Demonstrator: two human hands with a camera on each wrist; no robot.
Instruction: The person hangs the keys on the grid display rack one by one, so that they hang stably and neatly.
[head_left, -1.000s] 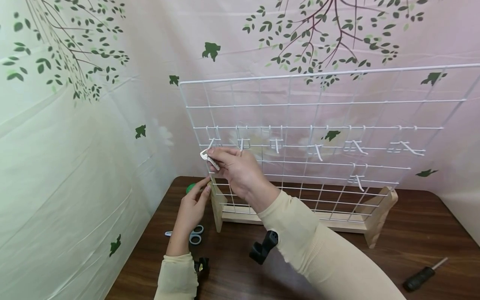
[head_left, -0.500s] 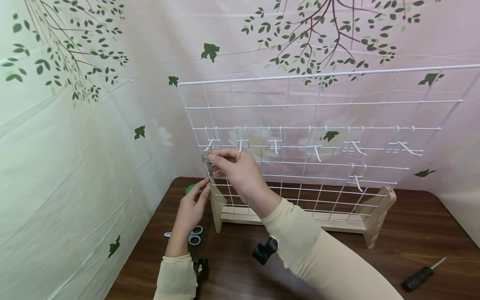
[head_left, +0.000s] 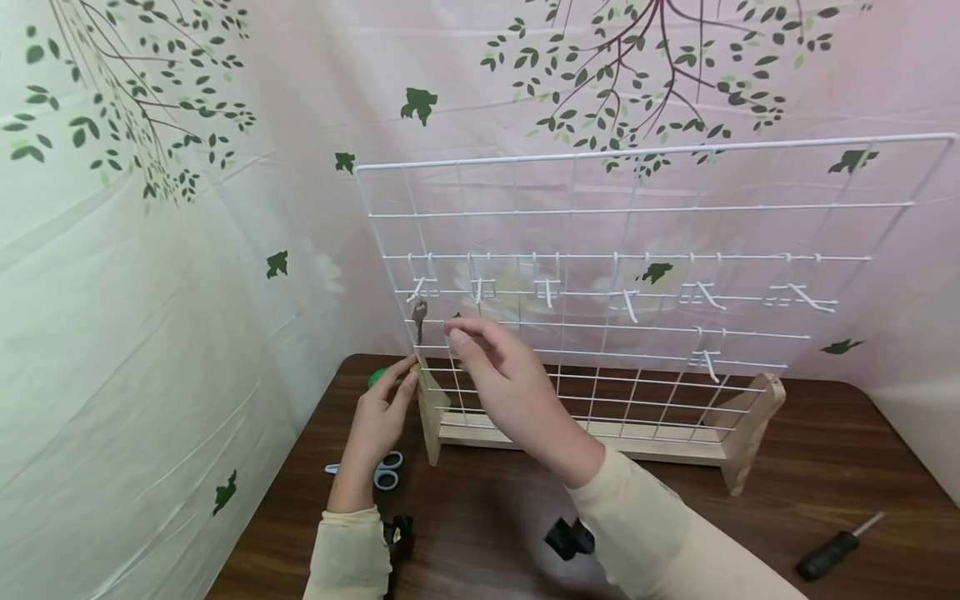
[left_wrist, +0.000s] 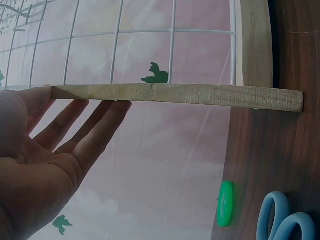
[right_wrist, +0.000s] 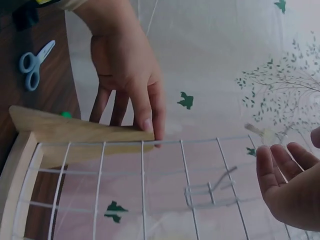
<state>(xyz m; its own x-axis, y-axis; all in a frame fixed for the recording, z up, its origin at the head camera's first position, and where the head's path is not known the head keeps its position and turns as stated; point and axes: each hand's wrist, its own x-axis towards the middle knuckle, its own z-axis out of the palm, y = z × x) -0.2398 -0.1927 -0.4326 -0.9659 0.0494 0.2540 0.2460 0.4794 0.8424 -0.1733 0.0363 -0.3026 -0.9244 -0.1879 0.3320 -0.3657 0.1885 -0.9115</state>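
A small metal key (head_left: 420, 322) hangs just below the tip of the leftmost white hook (head_left: 422, 288) on the wire grid (head_left: 525, 208). It is blurred in the right wrist view, and its contact with the hook is unclear. My right hand (head_left: 517, 392) is to the right of the key, apart from it, fingers loosely bent with nothing between them. Around the upper end of the stand's left wooden leg (head_left: 432, 417), my left hand (head_left: 381, 412) grips with thumb and fingers. In the left wrist view, its fingertips (left_wrist: 122, 105) lie against the board's outer face.
Several more white hooks (head_left: 547, 290) hang along the grid, with one lower hook (head_left: 707, 364) at the right. Blue-grey scissors (head_left: 387, 473) and a green round object (head_left: 377, 377) lie near the left hand. A black-handled screwdriver (head_left: 828, 557) lies at the right on the brown table (head_left: 480, 517).
My right hand has let go of the key and drawn back to the right and down. The key now hangs by the leftmost hook. My left hand stays on the wooden leg.
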